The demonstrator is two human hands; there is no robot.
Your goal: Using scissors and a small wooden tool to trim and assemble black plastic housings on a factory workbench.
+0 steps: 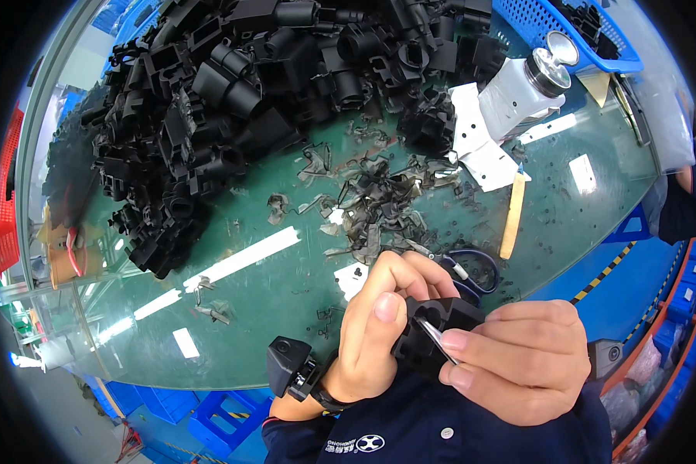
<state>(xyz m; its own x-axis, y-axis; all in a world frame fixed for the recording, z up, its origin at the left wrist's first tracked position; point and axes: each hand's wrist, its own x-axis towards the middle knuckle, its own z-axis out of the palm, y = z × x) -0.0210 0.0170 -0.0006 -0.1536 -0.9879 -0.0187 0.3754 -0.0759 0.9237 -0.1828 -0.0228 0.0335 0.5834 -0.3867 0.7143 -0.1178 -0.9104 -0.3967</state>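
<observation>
Close to my body at the table's near edge, my left hand point(375, 332) grips a black moulded plastic part point(465, 315) with round openings. Pinched between thumb and fingers of my right hand point(522, 359) is a slim silver metal tool point(433, 332), its tip at an opening in the part. The tool's rear end is hidden by my fingers, so its exact kind is unclear. Just beyond the part lie dark blue-handled scissors point(483, 271), partly covered by my left hand. Thin black film-like scraps point(379, 201) are heaped ahead of my hands.
A large pile of black plastic parts point(232, 85) covers the far left of the green tabletop point(263, 301). At the far right stand a white bottle with metal cap point(514, 97) and a blue basket point(607, 46). A yellow strip point(512, 216) lies right of the scraps.
</observation>
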